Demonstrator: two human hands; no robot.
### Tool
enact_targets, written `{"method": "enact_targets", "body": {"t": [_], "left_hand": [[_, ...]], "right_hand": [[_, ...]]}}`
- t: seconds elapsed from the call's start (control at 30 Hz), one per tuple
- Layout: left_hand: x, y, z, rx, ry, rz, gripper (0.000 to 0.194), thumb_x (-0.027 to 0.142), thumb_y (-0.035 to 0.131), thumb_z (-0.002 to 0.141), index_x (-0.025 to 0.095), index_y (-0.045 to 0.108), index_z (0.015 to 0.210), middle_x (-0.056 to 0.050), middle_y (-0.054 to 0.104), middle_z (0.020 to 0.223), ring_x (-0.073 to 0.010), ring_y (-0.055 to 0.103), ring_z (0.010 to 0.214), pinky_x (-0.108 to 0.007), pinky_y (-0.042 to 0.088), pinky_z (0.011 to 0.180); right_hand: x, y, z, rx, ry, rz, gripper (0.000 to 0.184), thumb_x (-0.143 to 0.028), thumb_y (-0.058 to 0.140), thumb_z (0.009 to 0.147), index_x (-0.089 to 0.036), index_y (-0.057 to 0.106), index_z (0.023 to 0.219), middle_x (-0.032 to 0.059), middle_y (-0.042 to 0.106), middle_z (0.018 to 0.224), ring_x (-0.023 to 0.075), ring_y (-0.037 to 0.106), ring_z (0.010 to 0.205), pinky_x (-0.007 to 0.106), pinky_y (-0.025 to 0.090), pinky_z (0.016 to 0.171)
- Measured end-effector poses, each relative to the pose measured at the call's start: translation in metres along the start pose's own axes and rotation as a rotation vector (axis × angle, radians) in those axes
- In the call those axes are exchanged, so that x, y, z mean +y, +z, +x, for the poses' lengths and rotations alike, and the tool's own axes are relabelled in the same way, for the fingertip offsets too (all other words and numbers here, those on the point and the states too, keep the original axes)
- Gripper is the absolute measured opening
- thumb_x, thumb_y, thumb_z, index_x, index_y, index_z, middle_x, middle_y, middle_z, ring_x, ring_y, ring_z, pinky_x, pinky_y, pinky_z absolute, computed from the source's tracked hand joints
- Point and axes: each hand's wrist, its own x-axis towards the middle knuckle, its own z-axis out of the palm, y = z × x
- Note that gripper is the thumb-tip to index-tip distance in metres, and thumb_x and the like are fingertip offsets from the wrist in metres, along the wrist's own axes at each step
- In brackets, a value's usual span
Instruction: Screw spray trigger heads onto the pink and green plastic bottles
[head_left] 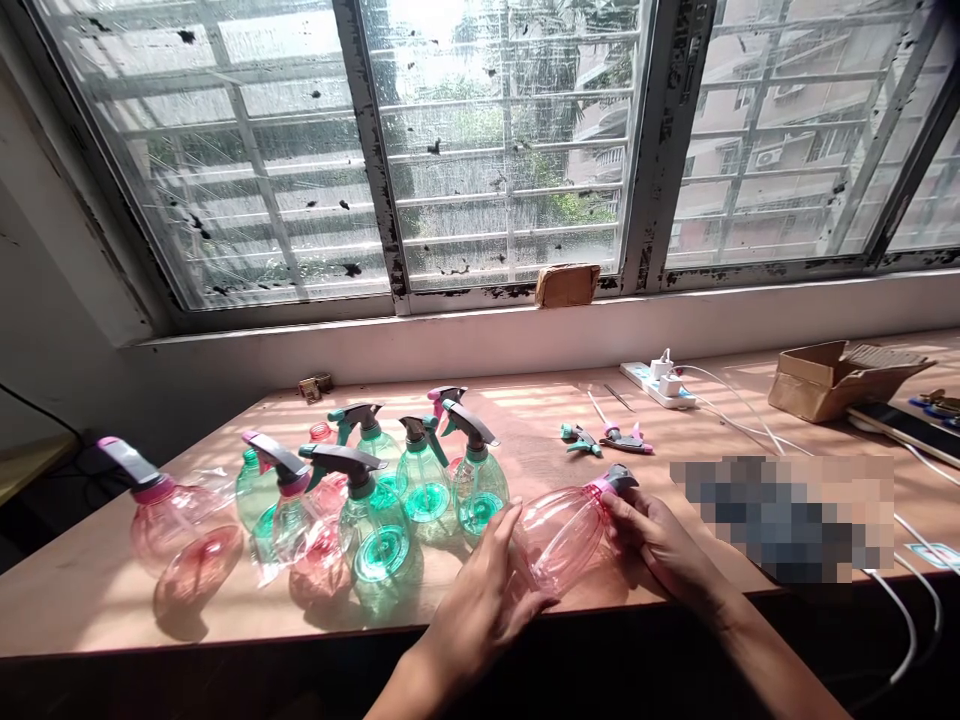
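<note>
A clear pink spray bottle (562, 535) is tilted between my hands over the table's front edge, its neck towards the right. My left hand (487, 580) wraps round the lower body of the bottle. At the neck, my right hand (656, 535) closes its fingers on the grey and pink spray head (616, 482). Just left of my left hand stand several green spray bottles, the nearest with a dark grey trigger head (478, 490). A pink spray bottle (161, 525) stands apart at the far left.
Two loose spray heads, one green (581, 440) and one pink and grey (626, 438), lie behind the held bottle. A power strip (657, 385) with white cables and an open cardboard box (817, 385) are at the back right. A pixelated dark patch covers something at right.
</note>
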Motion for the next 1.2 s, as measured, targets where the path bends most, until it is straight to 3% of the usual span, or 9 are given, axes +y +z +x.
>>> {"method": "enact_targets", "body": {"t": [0.13, 0.23, 0.5, 0.77, 0.9, 1.0, 1.2], "left_hand": [[-0.002, 0.004, 0.001, 0.032, 0.089, 0.071, 0.089, 0.045, 0.065, 0.102, 0.039, 0.004, 0.167, -0.017, 0.022, 0.177, -0.037, 0.024, 0.163, -0.063, 0.032, 0.129], [-0.005, 0.005, 0.0, 0.025, 0.102, 0.081, 0.099, 0.05, 0.067, 0.1, 0.036, -0.004, 0.167, -0.021, 0.016, 0.177, -0.0396, 0.019, 0.164, -0.066, 0.03, 0.129], [0.004, -0.004, -0.001, -0.039, -0.082, -0.036, 0.081, 0.052, 0.058, 0.105, 0.029, 0.012, 0.168, -0.021, 0.035, 0.172, -0.0396, 0.041, 0.156, -0.06, 0.039, 0.126], [-0.004, 0.004, 0.001, 0.047, 0.068, 0.055, 0.087, 0.046, 0.067, 0.101, 0.039, 0.01, 0.166, -0.015, 0.034, 0.172, -0.0365, 0.035, 0.159, -0.06, 0.036, 0.128], [-0.002, 0.001, 0.001, 0.021, 0.088, 0.05, 0.091, 0.045, 0.068, 0.101, 0.037, 0.007, 0.167, -0.016, 0.03, 0.174, -0.0369, 0.03, 0.161, -0.061, 0.033, 0.13], [0.001, -0.002, 0.0, -0.002, 0.037, 0.024, 0.091, 0.05, 0.065, 0.101, 0.032, 0.005, 0.168, -0.019, 0.026, 0.175, -0.0385, 0.026, 0.163, -0.063, 0.03, 0.13], [0.003, -0.006, -0.002, -0.043, -0.092, -0.03, 0.071, 0.051, 0.049, 0.108, 0.029, 0.016, 0.167, -0.017, 0.034, 0.173, -0.0362, 0.037, 0.159, -0.059, 0.034, 0.128]], "right_hand": [[0.001, 0.0, 0.0, -0.007, -0.007, -0.01, 0.048, -0.056, 0.098, 0.067, -0.017, 0.072, 0.08, -0.0038, 0.056, 0.061, 0.0086, 0.044, 0.053, 0.02, 0.039, 0.049], [0.0, 0.0, 0.0, -0.008, -0.008, -0.017, 0.048, -0.056, 0.097, 0.068, -0.018, 0.072, 0.079, -0.0041, 0.055, 0.061, 0.0087, 0.044, 0.053, 0.02, 0.039, 0.05], [-0.001, 0.001, -0.001, -0.011, -0.014, -0.017, 0.05, -0.056, 0.099, 0.065, -0.017, 0.073, 0.083, -0.003, 0.057, 0.063, 0.0092, 0.046, 0.054, 0.02, 0.039, 0.049], [-0.004, 0.004, -0.003, -0.007, 0.018, 0.015, 0.052, -0.057, 0.1, 0.063, -0.017, 0.068, 0.076, -0.0041, 0.055, 0.058, 0.0073, 0.044, 0.051, 0.019, 0.037, 0.047], [-0.004, 0.005, -0.003, -0.009, 0.02, 0.016, 0.053, -0.056, 0.101, 0.062, -0.017, 0.071, 0.082, -0.0039, 0.057, 0.06, 0.0076, 0.045, 0.051, 0.019, 0.039, 0.047], [-0.003, 0.004, -0.002, -0.012, 0.016, 0.012, 0.052, -0.056, 0.1, 0.064, -0.017, 0.072, 0.085, -0.0035, 0.058, 0.062, 0.0078, 0.046, 0.052, 0.019, 0.039, 0.047], [-0.003, 0.002, -0.002, -0.018, 0.01, 0.005, 0.052, -0.056, 0.099, 0.066, -0.017, 0.072, 0.084, -0.0033, 0.06, 0.06, 0.0075, 0.048, 0.051, 0.018, 0.04, 0.047]]}}
